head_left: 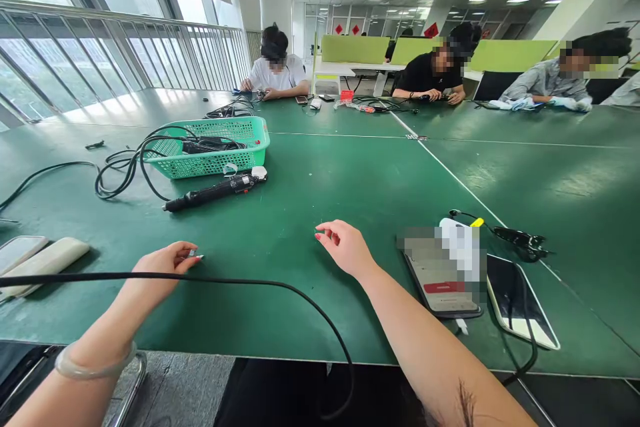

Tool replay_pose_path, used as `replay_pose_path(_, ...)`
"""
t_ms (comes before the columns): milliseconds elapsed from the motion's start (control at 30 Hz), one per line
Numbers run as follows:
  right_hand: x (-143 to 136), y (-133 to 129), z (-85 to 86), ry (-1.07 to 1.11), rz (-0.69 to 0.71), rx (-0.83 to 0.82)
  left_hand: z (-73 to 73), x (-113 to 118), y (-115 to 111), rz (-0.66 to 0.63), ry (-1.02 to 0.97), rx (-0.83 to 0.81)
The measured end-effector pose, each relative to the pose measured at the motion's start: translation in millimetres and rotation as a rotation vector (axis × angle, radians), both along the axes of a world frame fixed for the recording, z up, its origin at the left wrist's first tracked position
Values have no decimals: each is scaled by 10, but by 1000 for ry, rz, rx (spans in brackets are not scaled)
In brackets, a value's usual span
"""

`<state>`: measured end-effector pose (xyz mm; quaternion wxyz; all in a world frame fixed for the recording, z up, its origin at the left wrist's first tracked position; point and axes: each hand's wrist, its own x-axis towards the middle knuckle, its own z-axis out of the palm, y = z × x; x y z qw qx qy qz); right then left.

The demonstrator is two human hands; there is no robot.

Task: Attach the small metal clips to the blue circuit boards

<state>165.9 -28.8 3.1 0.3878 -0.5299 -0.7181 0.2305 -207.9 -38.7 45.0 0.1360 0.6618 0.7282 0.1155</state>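
Observation:
My left hand (167, 263) is low over the green table (280, 207), its thumb and fingers pinched round a small whitish piece (192, 253) too small to name. To the right, my right hand (343, 247) hovers at the table with thumb and index finger close together. Whether anything sits between those fingertips is too small to tell. A black cable (235, 281) crosses in front of my left wrist. Beyond my hands lies a black electric screwdriver (215, 192), in front of a mint-green basket (215, 161) holding black cables and devices.
Two phones (443, 273) (523, 300) lie right of my right hand, near a black cable bundle (520, 241). Pale flat devices (47, 267) rest at the left edge. Several people sit across the table, one in a white shirt (280, 75). A railing (120, 57) runs along the left.

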Motion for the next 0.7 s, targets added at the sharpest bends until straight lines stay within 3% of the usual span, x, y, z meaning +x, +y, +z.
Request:
replay_pose_path(300, 21, 14, -5, -17, -22, -36, -42, -49, 65, -178, 112, 28)
replay_pose_path(567, 20, 33, -36, -31, -4, -73, -47, -37, -16, -127, 74, 2)
replay_pose_path(700, 33, 31, -30, -33, 0, -84, -96, -101, -16, -18, -64, 45)
